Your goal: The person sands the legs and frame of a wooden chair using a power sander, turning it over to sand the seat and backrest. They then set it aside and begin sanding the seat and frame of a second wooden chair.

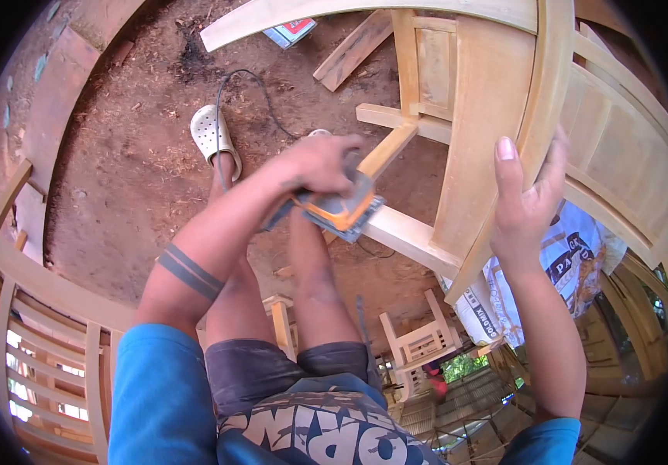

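My left hand (322,164) is wrapped over the top of an orange and grey electric sander (342,208), slightly smeared by motion. The sander overlaps the ends of two pale rails, a short rail (390,149) and a thicker rail (411,232), both part of a wooden furniture frame (489,116). A dark power cord (266,97) loops over the ground beyond my arm. On the right, my right hand (529,205) grips the long curved edge piece of that frame, thumb on the near side and fingers on the far side.
Printed white sacks (574,260) lie under the frame at right. A loose board (353,50) and a red-and-white tin (291,31) are on the dirt floor. Slatted wooden furniture (47,341) stands at left, and a wooden chair (423,337) is near my legs.
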`<state>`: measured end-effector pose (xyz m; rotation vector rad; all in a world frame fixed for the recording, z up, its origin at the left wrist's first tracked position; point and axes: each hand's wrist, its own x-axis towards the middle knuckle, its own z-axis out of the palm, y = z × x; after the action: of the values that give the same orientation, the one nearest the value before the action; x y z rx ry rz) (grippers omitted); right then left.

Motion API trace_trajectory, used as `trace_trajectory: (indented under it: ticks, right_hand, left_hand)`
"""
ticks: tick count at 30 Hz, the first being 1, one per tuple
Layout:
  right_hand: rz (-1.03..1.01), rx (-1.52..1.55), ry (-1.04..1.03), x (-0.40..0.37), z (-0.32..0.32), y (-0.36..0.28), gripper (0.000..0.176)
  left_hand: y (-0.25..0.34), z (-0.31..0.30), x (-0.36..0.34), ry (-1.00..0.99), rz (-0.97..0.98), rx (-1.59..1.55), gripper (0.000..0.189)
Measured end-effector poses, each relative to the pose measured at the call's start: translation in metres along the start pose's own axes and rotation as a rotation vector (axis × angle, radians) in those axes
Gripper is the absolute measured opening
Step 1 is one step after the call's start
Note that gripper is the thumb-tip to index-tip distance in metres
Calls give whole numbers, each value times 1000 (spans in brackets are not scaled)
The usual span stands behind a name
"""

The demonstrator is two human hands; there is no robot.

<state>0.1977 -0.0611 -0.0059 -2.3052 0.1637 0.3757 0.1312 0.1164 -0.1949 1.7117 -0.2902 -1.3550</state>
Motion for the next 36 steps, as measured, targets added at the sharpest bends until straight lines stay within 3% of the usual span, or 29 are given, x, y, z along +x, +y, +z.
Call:
trace_trajectory:
  ticks: [4,12,21,27,30,36]
  right_hand:
    - [-41,-8,-2,1,0,6,70]
    - [-77,-75,43,2,-2,10,73]
    - [-140,-73,68,5,-2,23,73]
    - [-165,-97,52,3,-4,16,67]
    - [-159,-169,57,4,-5,24,66]
    - [-185,-175,63,5,-4,27,67]
  left_hand:
    - [66,5,2,10,59,-47,66]
    - [101,-3,5,-59,-14,6,74]
    - [103,2,4,-22,39,-15,86]
    - [106,3,5,-5,12,-21,85]
    - [115,-6,16,-104,-31,8,83]
    - [101,7,0,-4,26,-34,81]
